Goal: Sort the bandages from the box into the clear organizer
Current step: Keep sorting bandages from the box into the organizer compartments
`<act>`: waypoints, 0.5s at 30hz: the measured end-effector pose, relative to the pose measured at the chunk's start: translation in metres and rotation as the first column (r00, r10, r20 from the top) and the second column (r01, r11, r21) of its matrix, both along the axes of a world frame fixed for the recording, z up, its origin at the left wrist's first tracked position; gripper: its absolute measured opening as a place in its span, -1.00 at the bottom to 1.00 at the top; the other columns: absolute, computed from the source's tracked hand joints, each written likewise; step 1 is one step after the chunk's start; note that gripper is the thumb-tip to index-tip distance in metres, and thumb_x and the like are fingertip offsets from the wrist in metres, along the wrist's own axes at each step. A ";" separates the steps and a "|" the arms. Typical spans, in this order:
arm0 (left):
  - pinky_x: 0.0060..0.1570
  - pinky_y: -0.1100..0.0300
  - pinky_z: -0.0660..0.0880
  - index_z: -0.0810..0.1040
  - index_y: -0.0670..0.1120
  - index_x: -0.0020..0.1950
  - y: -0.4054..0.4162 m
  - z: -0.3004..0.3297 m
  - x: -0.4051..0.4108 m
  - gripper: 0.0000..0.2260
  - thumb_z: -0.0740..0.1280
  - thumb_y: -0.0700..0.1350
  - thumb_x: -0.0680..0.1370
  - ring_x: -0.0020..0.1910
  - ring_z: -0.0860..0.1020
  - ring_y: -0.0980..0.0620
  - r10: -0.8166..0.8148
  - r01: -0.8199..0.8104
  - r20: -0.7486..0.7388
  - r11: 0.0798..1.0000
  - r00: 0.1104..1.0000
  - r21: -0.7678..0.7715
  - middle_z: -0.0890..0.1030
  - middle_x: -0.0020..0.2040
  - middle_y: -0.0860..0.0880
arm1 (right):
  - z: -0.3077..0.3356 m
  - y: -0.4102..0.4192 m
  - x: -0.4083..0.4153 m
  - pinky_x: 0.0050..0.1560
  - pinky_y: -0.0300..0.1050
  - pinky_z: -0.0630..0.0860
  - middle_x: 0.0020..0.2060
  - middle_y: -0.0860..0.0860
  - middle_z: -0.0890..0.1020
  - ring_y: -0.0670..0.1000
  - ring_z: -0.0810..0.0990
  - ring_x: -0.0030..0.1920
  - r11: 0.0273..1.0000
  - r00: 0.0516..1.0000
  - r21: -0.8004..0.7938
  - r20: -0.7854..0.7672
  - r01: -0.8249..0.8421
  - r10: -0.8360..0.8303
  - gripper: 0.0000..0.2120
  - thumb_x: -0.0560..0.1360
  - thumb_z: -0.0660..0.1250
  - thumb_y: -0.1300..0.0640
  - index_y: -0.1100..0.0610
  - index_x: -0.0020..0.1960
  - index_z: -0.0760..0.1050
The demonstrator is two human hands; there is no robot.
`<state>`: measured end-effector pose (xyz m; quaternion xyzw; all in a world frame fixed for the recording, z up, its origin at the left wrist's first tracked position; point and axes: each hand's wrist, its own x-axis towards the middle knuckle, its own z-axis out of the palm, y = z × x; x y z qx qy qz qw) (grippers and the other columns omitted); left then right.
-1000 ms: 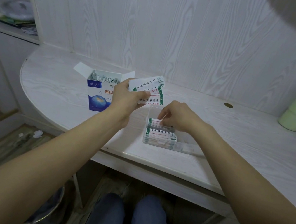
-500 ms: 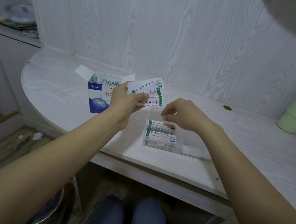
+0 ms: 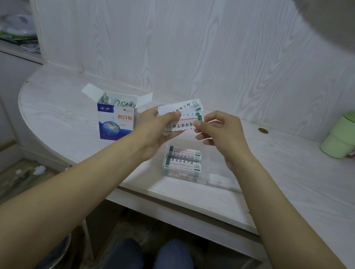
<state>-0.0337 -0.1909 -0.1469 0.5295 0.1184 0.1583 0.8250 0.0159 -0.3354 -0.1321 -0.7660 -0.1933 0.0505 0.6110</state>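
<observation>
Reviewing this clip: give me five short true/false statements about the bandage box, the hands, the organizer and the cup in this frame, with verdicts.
1. The blue and white cardboard bandage box stands open on the white wood-grain desk. True.
2. The left hand is empty. False: it holds a fanned stack of white paper-wrapped bandages.
3. The right hand pinches the right end of that stack. True.
4. The clear plastic organizer holds no bandages. False: bandages already lie in its left part.
5. The pale green plastic cup stands left of the box. False: it stands far right, by the wall.
</observation>
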 end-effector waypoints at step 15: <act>-0.11 0.22 0.62 0.51 -0.15 -0.01 -0.044 0.002 0.020 -0.89 0.33 -0.33 0.52 -0.12 0.63 0.02 0.033 -0.028 -0.028 0.988 0.999 0.150 0.60 -0.05 -0.03 | -0.009 -0.056 0.022 -0.33 -0.27 0.49 -0.27 0.06 0.62 -0.07 0.51 -0.36 0.977 0.977 -0.012 -0.037 0.212 -0.212 -0.82 0.47 0.32 0.34 0.09 -0.12 0.57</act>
